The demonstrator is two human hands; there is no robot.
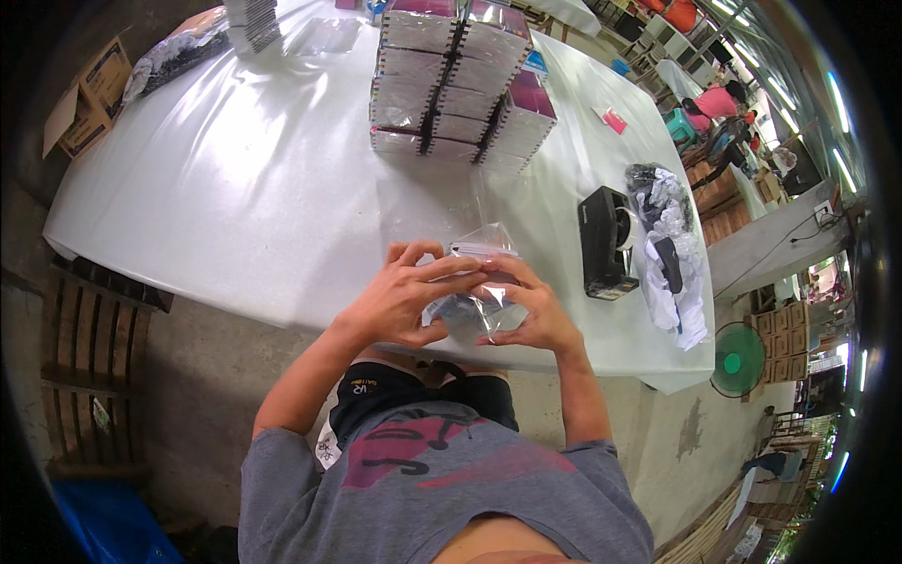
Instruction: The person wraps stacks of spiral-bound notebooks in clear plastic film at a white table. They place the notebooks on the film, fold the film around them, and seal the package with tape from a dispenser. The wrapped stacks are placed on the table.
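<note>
Grey T-shirt with a red print (442,470) fills the bottom edge, closest to the lens, above black shorts. Both hands meet over the near edge of the desk (235,188), which is draped in white plastic sheeting: the left hand (404,301) and the right hand (526,315) pinch a small clear crinkled plastic bag (479,301) between them; its contents are dark and hard to make out behind the fingers. Farther back stands a tall stack of spiral-bound notebooks in clear wrap (460,85), its top cut off. A black tape dispenser (606,240) sits to the right, beside a heap of black and white items in plastic (672,254). Concrete floor, a wooden pallet (89,338) and a green fan (738,362) surround it.
</note>
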